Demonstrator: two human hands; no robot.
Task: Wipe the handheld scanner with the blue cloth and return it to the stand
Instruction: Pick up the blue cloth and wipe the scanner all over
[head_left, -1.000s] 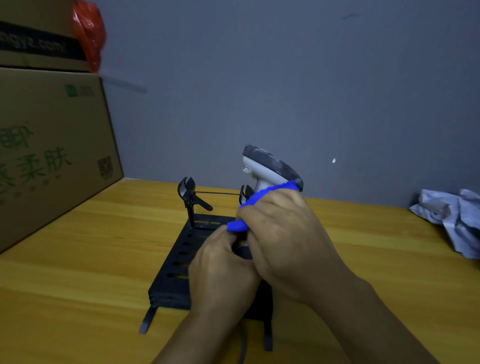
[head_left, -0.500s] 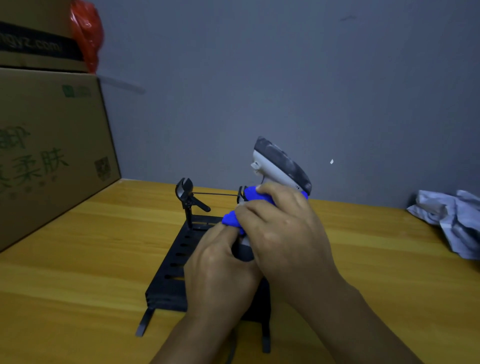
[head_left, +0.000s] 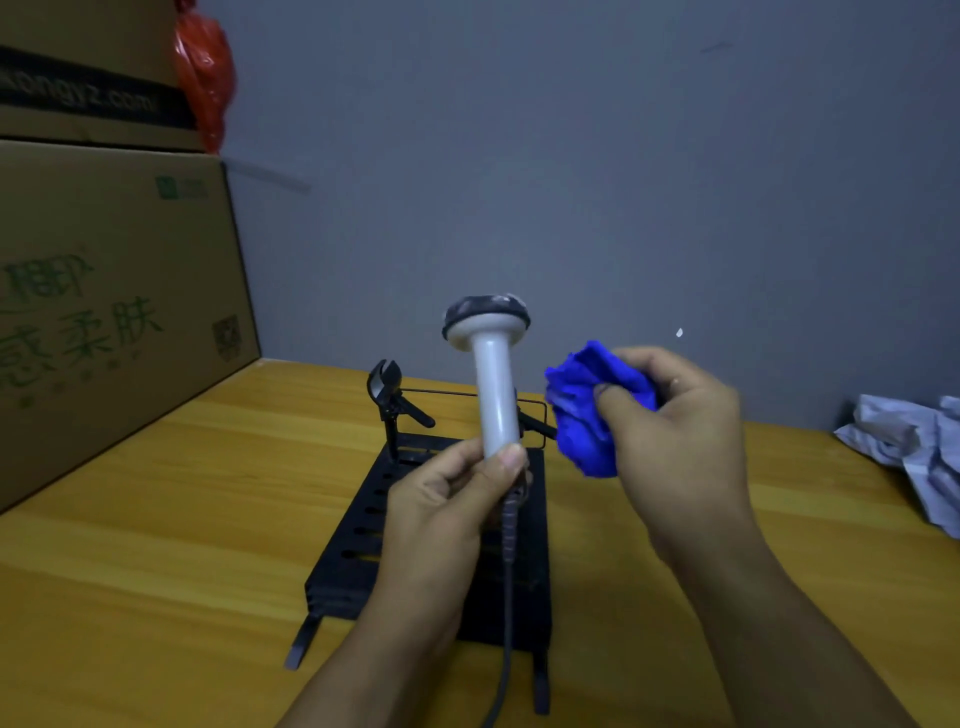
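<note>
My left hand (head_left: 447, 499) grips the bottom of the white handheld scanner (head_left: 493, 384), which stands upright above the black stand (head_left: 363, 525), its dark head on top. A grey cable (head_left: 506, 597) hangs from the scanner's base over the stand. My right hand (head_left: 680, 431) holds the bunched blue cloth (head_left: 582, 410) just right of the scanner's handle, a small gap between them. The stand's two black clips and wire rail sit behind the scanner.
Large cardboard boxes (head_left: 104, 291) stand along the left edge of the wooden table (head_left: 156, 545), with a red plastic bag (head_left: 205, 78) on top. Crumpled grey-white fabric (head_left: 914, 452) lies at the right. A grey wall is close behind.
My right hand has pulled the blue cloth off the scanner and moved right. The scanner has turned upright, handle facing me, and my left hand now holds only its base.
</note>
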